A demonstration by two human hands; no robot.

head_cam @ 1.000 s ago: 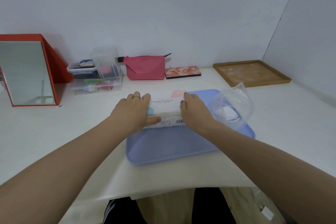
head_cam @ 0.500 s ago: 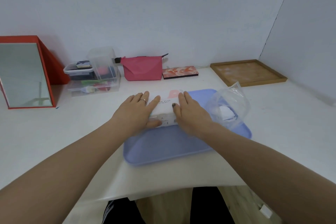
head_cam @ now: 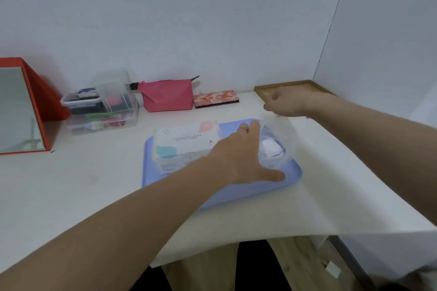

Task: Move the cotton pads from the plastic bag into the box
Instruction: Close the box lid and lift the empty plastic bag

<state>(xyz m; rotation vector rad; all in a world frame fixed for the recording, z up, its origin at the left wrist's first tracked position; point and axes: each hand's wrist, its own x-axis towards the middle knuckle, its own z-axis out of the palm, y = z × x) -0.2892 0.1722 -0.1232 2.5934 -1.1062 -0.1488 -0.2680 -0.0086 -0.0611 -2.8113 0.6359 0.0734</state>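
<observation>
A white box (head_cam: 186, 142) printed "COSMETIC PUFF" lies on the left half of a blue tray (head_cam: 212, 198). On the tray's right half stands a clear plastic bag (head_cam: 287, 134) with white cotton pads (head_cam: 272, 147) inside. My left hand (head_cam: 243, 156) reaches across the tray, fingers straight and thumb spread, with its fingertips against the bag's left side. Behind the bag, my right hand (head_cam: 286, 105) is blurred, with curled fingers holding the bag's upper edge.
Along the back wall stand a red-framed mirror (head_cam: 21, 111), a clear organiser (head_cam: 104, 106) with small items, a pink pouch (head_cam: 165, 95) and a flat patterned case (head_cam: 216, 99). A wooden tray (head_cam: 295, 85) sits in the back right corner. The table's front edge runs close below the blue tray.
Both hands have left the box. My left hand moved right to the bag and my right hand moved back and right to the bag's top. The camera has turned slightly.
</observation>
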